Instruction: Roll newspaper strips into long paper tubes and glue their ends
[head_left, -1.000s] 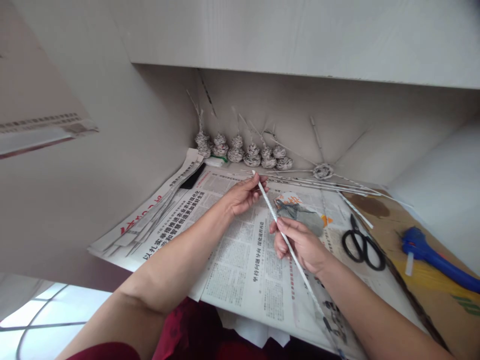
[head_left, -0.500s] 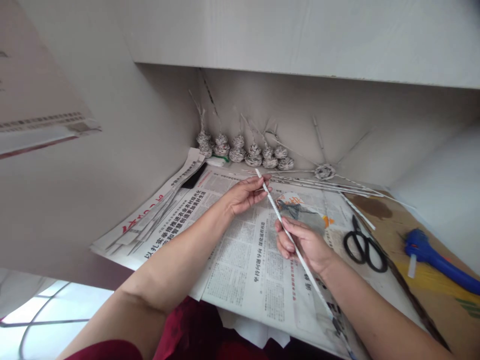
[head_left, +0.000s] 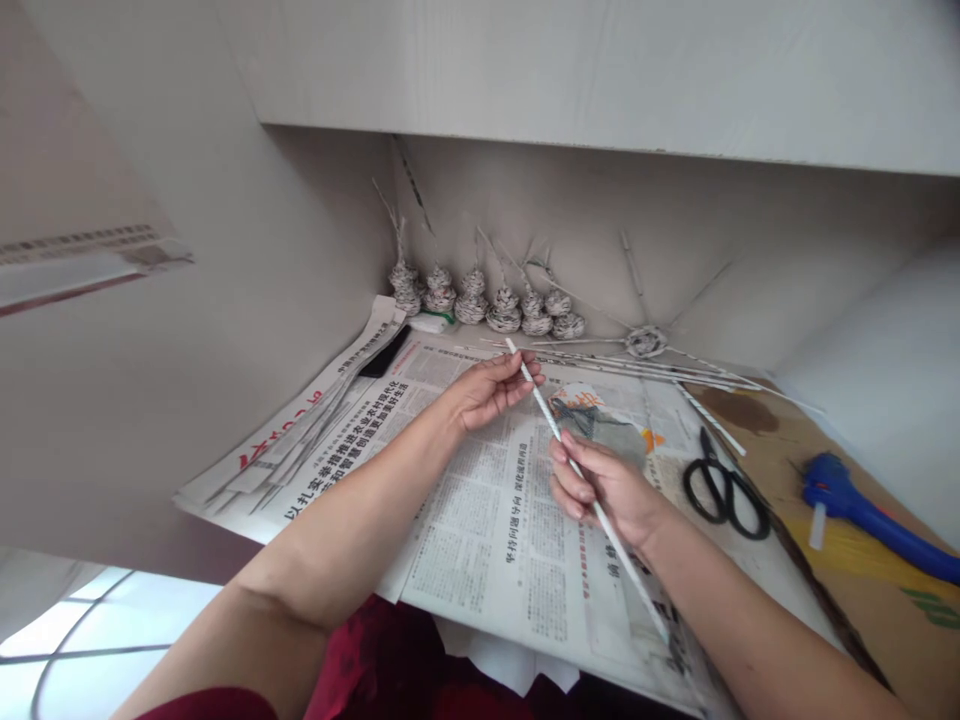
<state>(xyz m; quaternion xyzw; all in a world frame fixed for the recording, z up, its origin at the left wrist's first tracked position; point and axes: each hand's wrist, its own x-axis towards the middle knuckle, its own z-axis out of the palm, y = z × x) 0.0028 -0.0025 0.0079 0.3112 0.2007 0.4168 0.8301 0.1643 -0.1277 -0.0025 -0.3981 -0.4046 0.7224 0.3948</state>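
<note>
A thin white rolled-paper stick runs diagonally between my hands. Thumb and fingers of my left hand pinch it close to its upper end. Lower down, my right hand grips the same stick, its fingers curled around it. Past the right hand the stick slopes towards the table's front edge, where its patterned lower part is blurred. Printed newspaper lies flat beneath both hands. Just beyond the right hand is a clear plastic piece with orange print.
Black-handled scissors and a blue glue gun lie at the right, the gun on cardboard. Several woven paper gourds line the back wall, near a woven piece with spokes. Paper strips are stacked left. A shelf overhangs.
The whole view has shifted slightly. Both hands keep their hold on the paper stick in nearly the same place, and the stick's lower end looks more blurred.
</note>
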